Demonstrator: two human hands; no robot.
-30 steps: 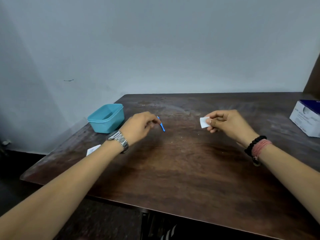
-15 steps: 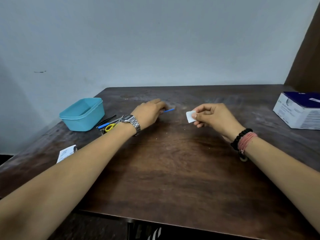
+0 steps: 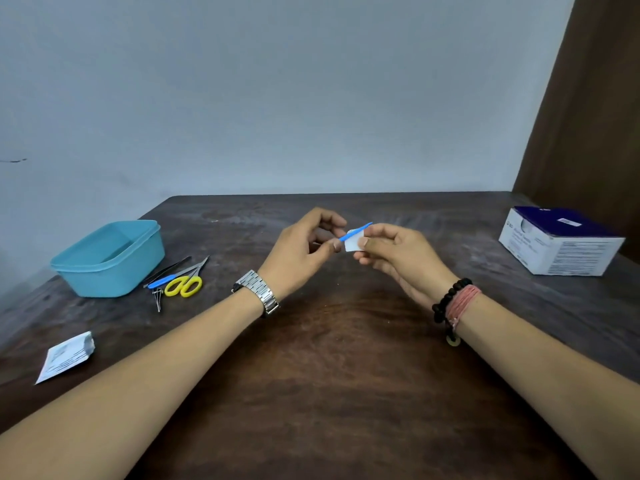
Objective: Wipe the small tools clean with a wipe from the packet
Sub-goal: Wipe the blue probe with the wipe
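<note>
My left hand (image 3: pixel 304 252) pinches a thin blue tool (image 3: pixel 362 228) by one end, above the middle of the dark wooden table (image 3: pixel 329 393). My right hand (image 3: pixel 398 254) pinches a small white wipe (image 3: pixel 352 241) folded against the blue tool's shaft. Both hands meet in the air. To the left lie more small tools: yellow-handled scissors (image 3: pixel 185 284), black tweezers (image 3: pixel 169 268), a blue-handled tool (image 3: pixel 162 281) and some pins (image 3: pixel 158 297). A torn white wipe packet (image 3: pixel 65 356) lies at the table's left edge.
A teal plastic tub (image 3: pixel 110 258) stands at the left, beside the tools. A white and blue box (image 3: pixel 561 242) sits at the far right. A grey wall rises behind the table, with a brown panel at the right.
My hands have come together: the right hand has brought the wipe onto the blue tool, which the left hand has lifted and turned toward it. The view has shifted left.
</note>
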